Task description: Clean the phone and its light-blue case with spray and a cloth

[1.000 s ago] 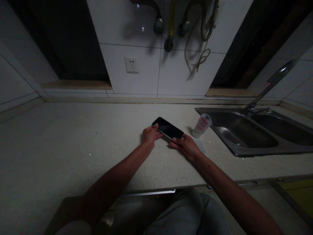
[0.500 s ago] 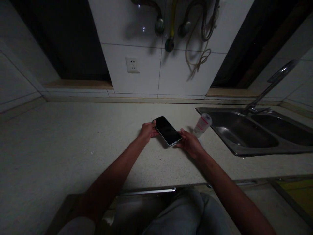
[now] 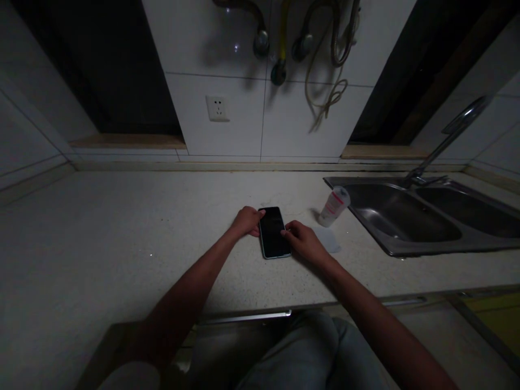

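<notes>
Gripping the smooth, round-cornered phone [image 3: 273, 236] are curled fingers [image 3: 293, 226]

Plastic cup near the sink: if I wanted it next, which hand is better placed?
Your right hand, most likely: it is at the right edge of the phone, nearer the plastic cup. Your left hand is at the phone's left edge, farther off, and would probably reach across.

The phone [image 3: 271, 236] is over the desk [image 3: 122, 281], with the left grip [image 3: 246, 221] at its left edge and the right grip [image 3: 304, 242] at its right. Right of the phone lies a sheet [image 3: 328, 241]; right and slightly behind stands the cup [image 3: 334, 207]; farther right, the sink [image 3: 400, 218]. Behind the phone is the wall [image 3: 227, 138].
</notes>
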Action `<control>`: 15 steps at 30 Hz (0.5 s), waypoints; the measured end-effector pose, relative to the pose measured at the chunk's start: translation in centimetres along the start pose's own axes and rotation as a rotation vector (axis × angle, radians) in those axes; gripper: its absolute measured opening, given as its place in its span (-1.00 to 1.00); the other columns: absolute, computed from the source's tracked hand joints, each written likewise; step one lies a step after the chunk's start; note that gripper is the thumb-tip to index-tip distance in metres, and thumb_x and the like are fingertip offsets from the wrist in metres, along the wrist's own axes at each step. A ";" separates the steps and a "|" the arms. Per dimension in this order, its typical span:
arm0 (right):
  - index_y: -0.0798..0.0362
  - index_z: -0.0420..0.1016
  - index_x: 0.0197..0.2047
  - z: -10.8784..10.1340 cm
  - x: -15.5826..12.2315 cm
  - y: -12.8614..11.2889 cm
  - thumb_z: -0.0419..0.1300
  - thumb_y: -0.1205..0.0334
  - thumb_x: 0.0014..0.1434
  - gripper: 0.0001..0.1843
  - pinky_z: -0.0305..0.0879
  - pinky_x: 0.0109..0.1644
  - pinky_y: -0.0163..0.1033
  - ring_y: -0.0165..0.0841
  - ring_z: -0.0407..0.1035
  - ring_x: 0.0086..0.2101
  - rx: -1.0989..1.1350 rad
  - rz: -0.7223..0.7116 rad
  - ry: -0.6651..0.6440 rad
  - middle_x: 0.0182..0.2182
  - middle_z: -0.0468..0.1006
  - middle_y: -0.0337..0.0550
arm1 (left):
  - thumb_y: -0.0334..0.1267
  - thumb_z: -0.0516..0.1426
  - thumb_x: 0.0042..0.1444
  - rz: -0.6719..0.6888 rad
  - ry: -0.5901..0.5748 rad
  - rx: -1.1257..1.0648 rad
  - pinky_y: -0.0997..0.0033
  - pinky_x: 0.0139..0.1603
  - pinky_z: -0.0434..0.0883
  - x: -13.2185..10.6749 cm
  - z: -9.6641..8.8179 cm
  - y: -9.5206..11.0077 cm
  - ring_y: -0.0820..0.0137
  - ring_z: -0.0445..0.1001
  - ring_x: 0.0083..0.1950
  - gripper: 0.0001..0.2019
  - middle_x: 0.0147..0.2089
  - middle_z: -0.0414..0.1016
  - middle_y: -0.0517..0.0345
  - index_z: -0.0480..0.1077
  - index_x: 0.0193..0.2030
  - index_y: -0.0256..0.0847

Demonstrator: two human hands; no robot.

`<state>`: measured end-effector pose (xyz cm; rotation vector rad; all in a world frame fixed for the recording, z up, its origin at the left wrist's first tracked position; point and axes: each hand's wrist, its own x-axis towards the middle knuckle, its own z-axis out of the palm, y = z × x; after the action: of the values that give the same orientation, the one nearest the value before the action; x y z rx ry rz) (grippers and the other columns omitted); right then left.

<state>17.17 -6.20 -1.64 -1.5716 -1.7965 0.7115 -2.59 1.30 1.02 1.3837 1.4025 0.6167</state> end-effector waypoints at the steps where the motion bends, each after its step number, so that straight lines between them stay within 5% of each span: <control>1: 0.09 0.40 -0.14 0.0 0.0 -0.3 0.08 0.08 0.30 -0.75 0.20 -0.28 -0.28 -0.31 0.44 -0.35 -0.083 -0.006 -0.010 -0.34 0.59 -0.10 | -0.13 0.08 0.32 0.009 0.010 0.056 0.34 -0.35 0.49 -0.1 -0.1 0.0 0.39 0.46 -0.57 -0.64 -0.60 0.42 0.09 0.39 -0.45 -0.32; 4: 0.10 0.35 -0.05 0.3 -0.1 -1.5 -0.02 0.15 0.40 -0.76 0.15 -0.26 -0.26 -0.27 0.47 -0.28 -0.336 0.018 -0.052 -0.25 0.61 0.00 | -0.03 0.04 0.33 0.083 0.076 0.369 0.33 -0.29 0.46 -0.4 -0.2 0.3 0.32 0.51 -0.51 -0.54 -0.60 0.44 0.01 0.44 -0.47 -0.32; 8: 0.12 0.29 0.01 0.8 -0.1 -2.9 -0.16 0.17 0.46 -0.71 0.09 -0.32 -0.23 -0.19 0.51 -0.27 -0.587 0.083 -0.103 -0.22 0.62 0.10 | -0.02 -0.11 0.38 0.200 0.226 0.840 0.27 -0.08 0.44 -0.6 0.1 0.3 0.15 0.60 -0.10 -0.49 -0.17 0.61 -0.25 0.56 -0.20 -0.34; 15: 0.12 0.26 0.05 1.1 -0.3 -3.9 -0.12 0.26 0.43 -0.76 0.05 -0.37 -0.23 -0.17 0.54 -0.29 -0.683 0.073 -0.130 -0.24 0.63 0.11 | -0.09 -0.19 0.40 0.245 0.212 1.046 0.22 -0.04 0.43 -0.5 0.5 0.0 0.11 0.57 0.01 -0.50 -0.03 0.59 -0.22 0.50 0.05 -0.28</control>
<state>13.88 -7.04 0.51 -2.0617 -2.2325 0.2291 -2.25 0.64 0.97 2.3820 1.8436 0.1406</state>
